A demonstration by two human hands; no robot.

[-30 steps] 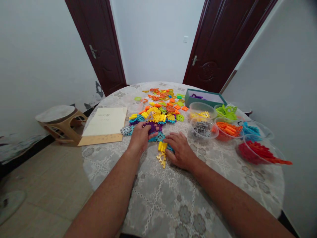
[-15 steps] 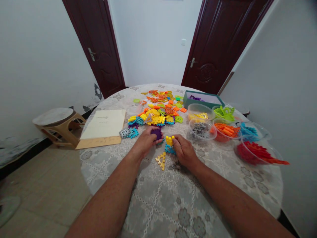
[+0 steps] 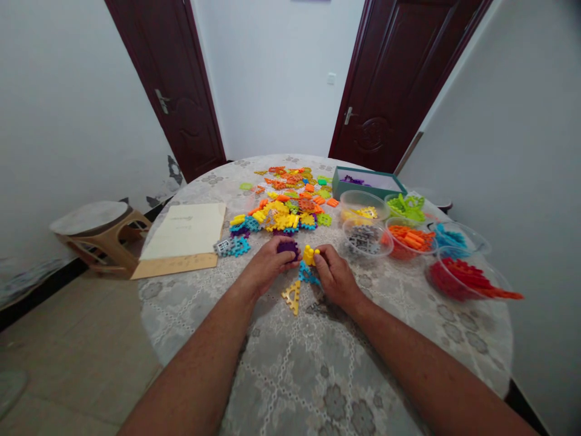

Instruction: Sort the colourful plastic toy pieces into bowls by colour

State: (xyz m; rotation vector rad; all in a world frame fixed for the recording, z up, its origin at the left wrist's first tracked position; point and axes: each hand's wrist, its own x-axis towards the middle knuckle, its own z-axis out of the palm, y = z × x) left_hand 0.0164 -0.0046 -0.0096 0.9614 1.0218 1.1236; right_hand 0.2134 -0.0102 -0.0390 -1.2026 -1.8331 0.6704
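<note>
Left hand [image 3: 269,264]: fingers [image 3: 282,258] closed around a purple piece [image 3: 287,247], low over the worktop [image 3: 290,375]. Right hand [image 3: 334,277]: fingers [image 3: 320,259] pinching a yellow piece [image 3: 310,254], with a blue piece [image 3: 307,275] beneath it. Purple and yellow sit just beside each other; contact unclear. Yellow triangle [image 3: 292,297] lies flat between the hands. Behind them is a mixed pile [image 3: 288,206]; sorted bowls [image 3: 411,239] stand to the right.

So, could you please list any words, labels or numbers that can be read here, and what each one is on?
None can be read.
Beige paper folder: a faint printed mark near its top, too small to read.
Teal box, purple piece in the left hand, yellow piece in the right hand: no lettering visible.
</note>
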